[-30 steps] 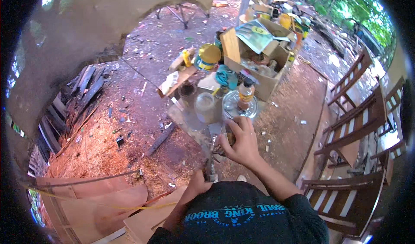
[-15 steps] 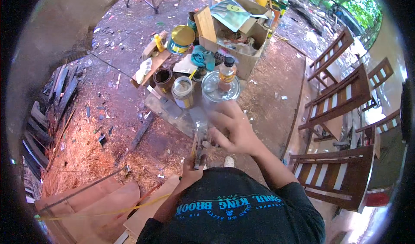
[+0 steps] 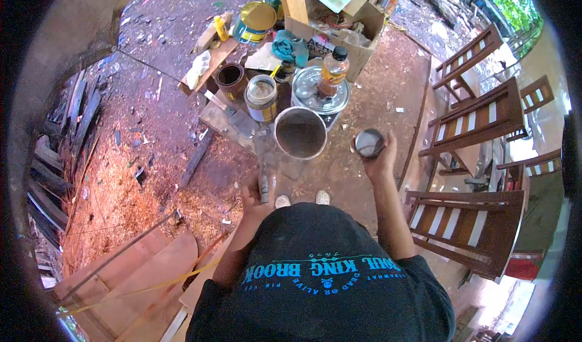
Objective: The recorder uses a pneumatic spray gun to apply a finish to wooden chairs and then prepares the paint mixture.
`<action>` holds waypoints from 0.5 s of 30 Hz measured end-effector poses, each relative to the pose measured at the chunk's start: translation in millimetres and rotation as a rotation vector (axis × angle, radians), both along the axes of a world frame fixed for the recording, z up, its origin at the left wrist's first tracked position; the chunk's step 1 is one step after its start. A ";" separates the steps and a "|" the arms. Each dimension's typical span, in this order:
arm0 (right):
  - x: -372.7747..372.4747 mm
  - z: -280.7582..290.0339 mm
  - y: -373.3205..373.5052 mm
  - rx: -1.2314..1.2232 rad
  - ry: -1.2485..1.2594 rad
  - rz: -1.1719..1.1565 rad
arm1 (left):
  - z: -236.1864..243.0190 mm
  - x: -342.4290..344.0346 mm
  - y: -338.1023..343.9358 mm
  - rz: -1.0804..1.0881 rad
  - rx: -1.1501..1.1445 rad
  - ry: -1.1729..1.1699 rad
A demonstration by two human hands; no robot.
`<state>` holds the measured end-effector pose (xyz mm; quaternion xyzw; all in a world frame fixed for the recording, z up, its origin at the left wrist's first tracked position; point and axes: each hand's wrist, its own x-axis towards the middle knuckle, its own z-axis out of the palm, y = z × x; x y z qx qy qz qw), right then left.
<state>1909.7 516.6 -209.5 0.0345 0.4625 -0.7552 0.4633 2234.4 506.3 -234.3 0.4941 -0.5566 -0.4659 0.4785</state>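
Note:
My left hand, fingers closed, grips a grey metal handle of what looks like a spray gun. A wide open cup with a pale rim and a dull brown inside stands above it; whether they join is blurred. Out to the right, my right hand is closed round a small dark-rimmed round piece with a pale grey face, a lid or small cup. Just beyond the open cup are a jar of pale greyish contents, a brown-stained can and a bottle on a silver-lidded tin.
A flat scraper or brush lies on a board left of the jar. Behind stand a gold-lidded can, a teal cloth and a cardboard box. Slatted wooden chairs line the right; wood shavings cover ground at left.
My right hand has moved right, away from the left hand, and now holds the small round piece. The open cup has come into sight. The view has shifted a little.

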 end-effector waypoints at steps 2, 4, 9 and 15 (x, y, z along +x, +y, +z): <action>-1.6 -43.5 13.7 0.138 0.000 -0.034 | -5.9 6.7 -5.6 -0.030 -0.002 0.098; -5.3 -82.6 27.9 0.264 -0.195 0.017 | -7.7 10.7 -15.6 -0.023 -0.023 0.014; -24.8 -141.4 40.5 0.385 -0.056 0.184 | -15.5 4.3 -28.8 0.121 0.086 -0.009; -79.3 -149.7 -18.3 0.471 0.155 0.378 | -22.6 -17.3 -24.8 0.388 0.222 0.149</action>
